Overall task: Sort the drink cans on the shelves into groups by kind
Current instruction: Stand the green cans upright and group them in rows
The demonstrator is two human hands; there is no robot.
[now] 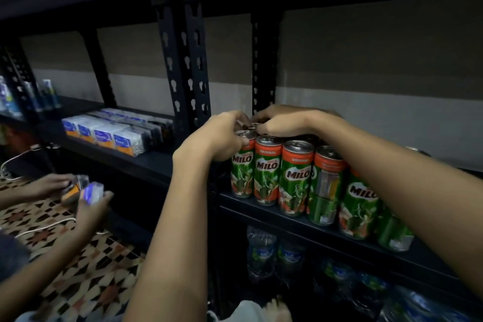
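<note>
You're at a dark metal rack (183, 65) with slotted uprights, grey two-tone wall behind, patterned tile floor (86, 277) lower left. On the black shelf board (292, 219) six slim green-and-red Milo cans (296, 178) show in the front row, upright, touching; more sit behind, count unclear. Your left hand (219, 136) curls fingers over the leftmost can tops; your right hand (290, 123) curls over cans in the back row, exact grip hidden. Clear water bottles (261, 251) fill the shelf below. Tissue packs (112, 133) lie on the left shelf. Another person's hands (78, 196) hold a pack.
</note>
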